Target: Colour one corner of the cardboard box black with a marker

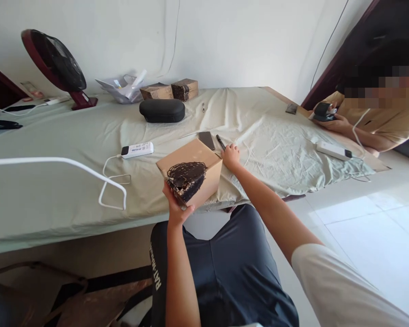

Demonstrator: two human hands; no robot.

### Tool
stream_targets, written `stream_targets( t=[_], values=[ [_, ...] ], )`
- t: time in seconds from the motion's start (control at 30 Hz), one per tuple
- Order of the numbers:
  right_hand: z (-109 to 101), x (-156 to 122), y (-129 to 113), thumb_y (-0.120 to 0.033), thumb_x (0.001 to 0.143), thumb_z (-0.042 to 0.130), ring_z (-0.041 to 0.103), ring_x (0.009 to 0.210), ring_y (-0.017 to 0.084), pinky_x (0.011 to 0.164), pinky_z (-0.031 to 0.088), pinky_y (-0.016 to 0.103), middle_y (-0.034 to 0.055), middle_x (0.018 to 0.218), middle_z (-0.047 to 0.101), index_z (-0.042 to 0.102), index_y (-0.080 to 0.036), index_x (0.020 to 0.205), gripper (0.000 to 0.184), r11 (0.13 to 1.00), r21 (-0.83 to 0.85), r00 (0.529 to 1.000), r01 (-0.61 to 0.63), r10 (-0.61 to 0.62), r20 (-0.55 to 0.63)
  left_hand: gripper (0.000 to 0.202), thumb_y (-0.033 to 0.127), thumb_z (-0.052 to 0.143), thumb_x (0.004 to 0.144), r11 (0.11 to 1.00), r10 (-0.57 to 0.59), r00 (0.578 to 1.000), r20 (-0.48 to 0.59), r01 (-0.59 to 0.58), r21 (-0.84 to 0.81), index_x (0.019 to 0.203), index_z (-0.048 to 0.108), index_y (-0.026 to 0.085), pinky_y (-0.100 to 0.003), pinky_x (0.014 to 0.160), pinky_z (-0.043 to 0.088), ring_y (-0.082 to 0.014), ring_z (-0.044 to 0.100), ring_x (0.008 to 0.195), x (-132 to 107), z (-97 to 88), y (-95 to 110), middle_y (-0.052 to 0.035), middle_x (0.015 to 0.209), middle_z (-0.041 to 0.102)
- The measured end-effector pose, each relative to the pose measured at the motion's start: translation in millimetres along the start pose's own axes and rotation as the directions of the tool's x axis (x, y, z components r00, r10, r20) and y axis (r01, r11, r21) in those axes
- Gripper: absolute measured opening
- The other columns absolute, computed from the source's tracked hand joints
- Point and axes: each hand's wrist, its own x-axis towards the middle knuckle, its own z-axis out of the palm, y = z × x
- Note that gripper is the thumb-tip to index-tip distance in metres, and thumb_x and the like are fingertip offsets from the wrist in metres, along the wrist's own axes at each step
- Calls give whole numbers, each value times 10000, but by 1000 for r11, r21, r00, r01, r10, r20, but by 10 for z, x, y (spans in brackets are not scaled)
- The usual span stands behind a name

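A brown cardboard box point(207, 179) is tilted at the table's near edge, with a large patch of black scribble across its corner and sides. My left hand point(179, 206) grips its lower left corner, thumb and fingers around the scribbled part. Just right of the box, my right hand point(231, 156) rests low over the cloth, fingers curled at the near end of a black marker pen point(220, 141). Part of the pen is hidden by those fingers. Behind the box lies a dark flat phone-like slab point(207, 140).
A pale green cloth point(71, 181) covers the table. On it are a black case point(162, 111), two scribbled boxes point(184, 90), a fan point(54, 61), a plastic bag point(124, 90) and a white power bank point(137, 150). A white cable point(64, 160) crosses the left. Another person point(371, 113) sits at right.
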Motion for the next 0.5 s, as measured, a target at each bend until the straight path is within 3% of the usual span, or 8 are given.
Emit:
stream_targets(
  t=[0.13, 0.23, 0.3, 0.37, 0.5],
  values=[
    [76, -41, 93, -125, 969, 519, 517, 1346, 359, 1211, 293, 524, 267, 1341, 668, 692, -111, 1078, 205, 999, 26, 999, -32, 33, -17, 1503, 646, 931, 562, 999, -22, 1000, 1, 22, -23, 1725, 85, 209, -564, 1284, 372, -445, 379, 1585, 20, 24, -88, -264, 1690, 255],
    [-6, -88, 193, -176, 964, 508, 607, 1137, 306, 1101, 404, 477, 175, 1080, 708, 657, -159, 977, 150, 990, 117, 996, -77, 81, -25, 1481, 606, 942, 552, 999, -21, 1000, -5, 21, -41, 1724, 124, 217, -575, 1275, 377, -442, 383, 1581, 15, 11, -159, -252, 1668, 281],
    [-105, -164, 254, -206, 937, 503, 624, 910, 248, 941, 480, 411, 81, 869, 662, 621, -191, 918, 120, 970, 217, 994, -107, 112, -11, 1471, 603, 949, 535, 998, -2, 1000, -15, 1, -60, 1716, 165, 212, -577, 1275, 375, -445, 378, 1586, 8, 5, -208, -248, 1653, 309],
    [-238, -295, 290, -258, 920, 491, 567, 711, 192, 763, 486, 343, -4, 724, 574, 598, -213, 943, 118, 932, 340, 992, -121, 125, 11, 1458, 614, 945, 539, 996, 24, 999, -22, -26, -86, 1713, 183, 208, -581, 1278, 367, -451, 369, 1592, 2, 8, -243, -248, 1652, 321],
    [-628, -624, 171, -434, 889, 552, 502, 576, 142, 611, 438, 267, -81, 650, 520, 591, -266, 1148, 311, 814, 578, 998, -59, 60, 19, 1442, 642, 904, 606, 991, 37, 999, -6, -37, -130, 1733, 111, 213, -551, 1284, 371, -445, 363, 1600, 6, 37, -253, -247, 1690, 290]
  ],
)
